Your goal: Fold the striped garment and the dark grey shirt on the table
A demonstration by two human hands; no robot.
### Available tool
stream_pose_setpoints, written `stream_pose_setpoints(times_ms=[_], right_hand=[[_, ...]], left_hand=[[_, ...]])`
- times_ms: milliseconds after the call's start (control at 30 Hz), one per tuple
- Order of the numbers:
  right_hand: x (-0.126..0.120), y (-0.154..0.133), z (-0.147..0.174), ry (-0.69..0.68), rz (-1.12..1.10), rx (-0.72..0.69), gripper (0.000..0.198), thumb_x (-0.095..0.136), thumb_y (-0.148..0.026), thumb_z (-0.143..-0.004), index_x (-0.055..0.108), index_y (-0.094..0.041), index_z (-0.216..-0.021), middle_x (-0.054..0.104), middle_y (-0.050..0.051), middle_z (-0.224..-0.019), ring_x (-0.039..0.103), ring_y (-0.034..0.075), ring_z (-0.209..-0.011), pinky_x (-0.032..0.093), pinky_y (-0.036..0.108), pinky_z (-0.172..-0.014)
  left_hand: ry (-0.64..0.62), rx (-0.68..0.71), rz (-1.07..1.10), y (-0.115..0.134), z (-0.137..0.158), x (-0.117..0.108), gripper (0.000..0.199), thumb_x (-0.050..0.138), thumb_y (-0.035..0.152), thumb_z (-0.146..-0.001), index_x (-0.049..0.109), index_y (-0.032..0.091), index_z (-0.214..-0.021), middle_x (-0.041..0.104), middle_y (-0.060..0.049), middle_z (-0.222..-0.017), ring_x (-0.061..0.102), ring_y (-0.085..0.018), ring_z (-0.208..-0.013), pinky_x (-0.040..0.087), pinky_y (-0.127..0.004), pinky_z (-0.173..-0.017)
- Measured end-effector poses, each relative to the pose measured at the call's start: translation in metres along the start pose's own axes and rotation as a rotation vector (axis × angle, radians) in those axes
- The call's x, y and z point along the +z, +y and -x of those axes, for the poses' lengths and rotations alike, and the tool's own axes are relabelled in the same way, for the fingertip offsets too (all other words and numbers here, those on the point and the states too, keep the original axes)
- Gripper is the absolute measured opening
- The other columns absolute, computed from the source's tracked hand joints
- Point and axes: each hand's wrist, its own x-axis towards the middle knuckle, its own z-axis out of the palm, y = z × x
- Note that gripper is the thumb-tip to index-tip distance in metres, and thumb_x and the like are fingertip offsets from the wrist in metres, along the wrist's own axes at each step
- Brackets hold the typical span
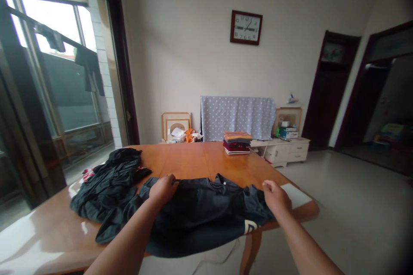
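A dark T-shirt (200,215) is spread across the near edge of the wooden table, its lower part hanging over the side. Its neck opening with a small pale label faces away from me, and a white print shows near its right side. My left hand (164,189) is closed on the shirt's upper left part. At the other side, my right hand (278,197) is closed at the sleeve end, its fingertips partly hidden. Left of the shirt lies a crumpled heap of dark clothes (109,184), with red-and-white cloth showing at its edge.
On the far side of the wooden table (183,159) stands a stack of folded clothes (237,142). Behind it are a cabinet (287,152), a dotted cloth cover (237,116) and picture frames (176,121). A wall clock (246,28) hangs above; a window is at left.
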Motion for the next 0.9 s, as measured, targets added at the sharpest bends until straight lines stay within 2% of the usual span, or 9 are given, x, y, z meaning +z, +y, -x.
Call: stream_pose_setpoints(times_ms=[133,233,333,433,500,600,700,800,900], right_hand=[[-0.019,0.027,-0.019,0.19,0.001,0.084,0.044,0.04,-0.041,-0.094,0.063,-0.022,-0.126,0.07,0.012,-0.12,0.066,0.029,-0.105,0.045,0.037,-0.085],[-0.028,0.015,-0.024,0.227,-0.001,-0.004,0.043,0.04,-0.039,-0.094,0.064,-0.022,-0.125,0.069,0.01,-0.123,0.064,0.027,-0.108,0.045,0.036,-0.087],[-0.029,-0.011,-0.02,0.126,0.065,-0.154,0.043,0.043,-0.044,-0.093,0.065,-0.023,-0.123,0.07,0.01,-0.122,0.062,0.027,-0.113,0.043,0.036,-0.092],[-0.024,-0.029,-0.013,-0.098,0.152,-0.15,0.045,0.059,-0.05,-0.083,0.068,-0.024,-0.118,0.074,0.01,-0.108,0.064,0.031,-0.108,0.043,0.04,-0.091],[-0.02,-0.032,-0.009,-0.257,0.058,-0.162,0.031,0.065,-0.044,-0.076,0.072,-0.026,-0.101,0.075,0.006,-0.093,0.067,0.029,-0.098,0.045,0.038,-0.086],[-0.02,-0.028,-0.006,-0.363,-0.319,-0.236,0.017,0.059,-0.035,-0.076,0.069,-0.025,-0.086,0.072,0.001,-0.082,0.066,0.022,-0.086,0.047,0.03,-0.077],[-0.027,-0.02,-0.006,-0.332,-0.603,-0.214,0.019,0.052,-0.032,-0.078,0.064,-0.022,-0.09,0.065,-0.002,-0.075,0.06,0.017,-0.071,0.043,0.025,-0.065],[-0.032,-0.015,-0.005,-0.383,-0.568,-0.203,0.016,0.05,-0.029,-0.078,0.062,-0.022,-0.085,0.06,-0.003,-0.068,0.055,0.015,-0.063,0.039,0.024,-0.059],[-0.032,-0.016,0.0,-0.501,-0.48,-0.236,0.023,0.054,-0.033,-0.079,0.066,-0.021,-0.093,0.069,0.001,-0.081,0.063,0.018,-0.076,0.045,0.026,-0.067]], left_hand=[[-0.018,0.011,0.011,0.002,-0.02,0.011,0.029,0.049,0.041,-0.091,0.068,0.02,-0.098,0.071,-0.015,-0.11,0.066,-0.03,-0.102,0.046,-0.036,-0.08],[-0.037,-0.01,0.024,0.005,-0.039,0.019,0.032,0.043,0.035,-0.093,0.07,0.02,-0.101,0.071,-0.016,-0.114,0.066,-0.031,-0.105,0.047,-0.039,-0.084],[-0.078,-0.013,0.04,0.009,-0.054,0.032,0.036,0.049,0.028,-0.088,0.068,0.022,-0.119,0.067,-0.015,-0.129,0.063,-0.031,-0.116,0.047,-0.04,-0.093],[-0.151,0.004,0.051,0.011,-0.062,0.044,0.058,0.06,0.018,-0.075,0.061,0.02,-0.133,0.062,-0.014,-0.138,0.059,-0.03,-0.125,0.046,-0.037,-0.099],[-0.2,-0.001,0.049,0.009,-0.063,0.048,0.061,0.064,0.013,-0.067,0.065,0.016,-0.127,0.066,-0.016,-0.132,0.061,-0.031,-0.121,0.048,-0.035,-0.096],[-0.23,-0.022,0.036,0.0,-0.062,0.04,0.041,0.064,0.014,-0.064,0.073,0.018,-0.103,0.075,-0.014,-0.11,0.068,-0.031,-0.105,0.051,-0.034,-0.086],[-0.135,-0.054,0.015,-0.018,-0.06,0.022,0.027,0.056,0.023,-0.075,0.071,0.022,-0.098,0.073,-0.012,-0.107,0.067,-0.03,-0.103,0.05,-0.035,-0.085],[0.079,-0.096,0.022,-0.041,-0.059,0.006,0.027,0.053,0.028,-0.078,0.068,0.022,-0.099,0.072,-0.01,-0.106,0.067,-0.028,-0.102,0.049,-0.033,-0.085],[0.076,-0.095,0.143,-0.059,-0.055,-0.001,0.023,0.053,0.023,-0.073,0.067,0.021,-0.092,0.071,-0.005,-0.086,0.068,-0.023,-0.083,0.049,-0.028,-0.075]])
